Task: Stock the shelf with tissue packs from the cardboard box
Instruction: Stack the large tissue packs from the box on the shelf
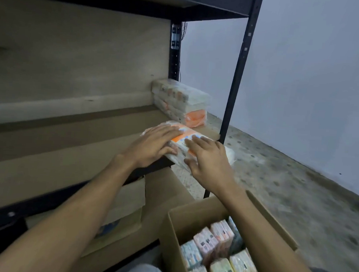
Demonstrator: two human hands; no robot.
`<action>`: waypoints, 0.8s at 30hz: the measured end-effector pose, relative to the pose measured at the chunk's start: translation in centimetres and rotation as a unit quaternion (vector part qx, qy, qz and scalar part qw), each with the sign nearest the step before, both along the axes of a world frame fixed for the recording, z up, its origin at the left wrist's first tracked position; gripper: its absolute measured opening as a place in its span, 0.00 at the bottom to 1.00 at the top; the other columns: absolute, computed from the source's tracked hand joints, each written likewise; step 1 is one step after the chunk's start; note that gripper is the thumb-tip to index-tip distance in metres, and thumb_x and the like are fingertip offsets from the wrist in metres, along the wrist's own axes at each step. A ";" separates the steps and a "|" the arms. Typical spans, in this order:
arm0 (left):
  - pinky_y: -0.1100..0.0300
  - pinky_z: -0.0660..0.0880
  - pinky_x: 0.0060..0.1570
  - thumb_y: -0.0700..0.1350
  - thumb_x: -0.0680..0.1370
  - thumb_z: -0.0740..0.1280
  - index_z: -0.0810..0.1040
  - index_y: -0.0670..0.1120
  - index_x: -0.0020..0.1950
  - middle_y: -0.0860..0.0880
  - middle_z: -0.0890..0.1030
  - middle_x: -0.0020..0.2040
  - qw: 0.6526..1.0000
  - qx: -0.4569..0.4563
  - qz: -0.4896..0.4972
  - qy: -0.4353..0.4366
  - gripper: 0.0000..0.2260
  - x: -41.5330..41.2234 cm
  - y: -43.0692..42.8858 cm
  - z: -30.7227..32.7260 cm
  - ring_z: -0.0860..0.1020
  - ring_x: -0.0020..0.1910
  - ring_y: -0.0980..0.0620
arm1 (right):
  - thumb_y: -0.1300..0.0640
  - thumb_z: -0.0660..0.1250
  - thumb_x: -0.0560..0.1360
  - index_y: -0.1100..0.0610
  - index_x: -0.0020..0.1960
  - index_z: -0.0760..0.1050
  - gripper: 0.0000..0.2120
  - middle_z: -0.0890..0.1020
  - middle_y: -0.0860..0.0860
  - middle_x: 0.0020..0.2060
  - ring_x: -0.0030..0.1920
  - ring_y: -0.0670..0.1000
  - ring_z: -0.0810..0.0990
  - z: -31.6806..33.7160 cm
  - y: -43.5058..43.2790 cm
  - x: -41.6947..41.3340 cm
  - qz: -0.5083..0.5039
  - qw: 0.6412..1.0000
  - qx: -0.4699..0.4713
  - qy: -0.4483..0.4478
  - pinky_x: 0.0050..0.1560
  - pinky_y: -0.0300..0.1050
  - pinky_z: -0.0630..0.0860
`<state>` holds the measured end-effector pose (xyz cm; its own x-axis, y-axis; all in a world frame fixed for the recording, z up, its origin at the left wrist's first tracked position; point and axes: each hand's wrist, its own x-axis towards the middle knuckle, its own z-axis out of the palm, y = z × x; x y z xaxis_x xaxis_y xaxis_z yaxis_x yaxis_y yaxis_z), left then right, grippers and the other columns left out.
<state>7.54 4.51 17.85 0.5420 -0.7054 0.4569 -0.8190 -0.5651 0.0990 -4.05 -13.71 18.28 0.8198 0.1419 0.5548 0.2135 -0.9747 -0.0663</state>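
A tissue pack in clear wrap with orange print lies at the front right edge of the wooden shelf board, partly overhanging it. My left hand lies flat on its left end, fingers straight. My right hand rests on its right part, fingers spread on top and thumb at the near side. A stack of wrapped tissue packs stands at the shelf's back right corner. The open cardboard box at lower right holds several upright tissue packs.
The black metal upright frames the shelf's right front corner, with another shelf level above. Flattened cardboard sits on the level below. A speckled floor and a pale wall lie to the right.
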 end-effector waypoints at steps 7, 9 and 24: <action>0.54 0.49 0.75 0.63 0.77 0.55 0.57 0.58 0.76 0.54 0.61 0.76 0.999 -0.008 0.027 0.038 0.28 2.9 1.9 -0.2 0.55 0.76 0.55 | 0.51 0.66 0.73 0.51 0.68 0.69 0.23 0.75 0.50 0.64 0.67 0.56 0.68 0.6 1.6 4.2 0.010 0.999 -0.002 0.035 0.65 0.54 0.61; 0.51 0.50 0.74 0.61 0.77 0.59 0.57 0.57 0.76 0.54 0.60 0.76 0.997 -0.028 0.063 0.034 0.28 3.5 2.5 -0.5 0.54 0.77 0.53 | 0.51 0.65 0.74 0.51 0.69 0.67 0.24 0.73 0.50 0.65 0.68 0.56 0.66 0.6 2.4 5.5 0.005 0.999 0.000 0.049 0.67 0.54 0.60; 0.45 0.48 0.74 0.62 0.80 0.51 0.58 0.55 0.76 0.50 0.56 0.78 0.936 0.028 0.298 0.187 0.26 4.3 5.8 -3.6 0.54 0.77 0.50 | 0.39 0.69 0.67 0.49 0.72 0.64 0.37 0.63 0.51 0.75 0.76 0.53 0.53 -0.6 2.8 9.3 0.070 0.995 0.055 0.038 0.75 0.51 0.48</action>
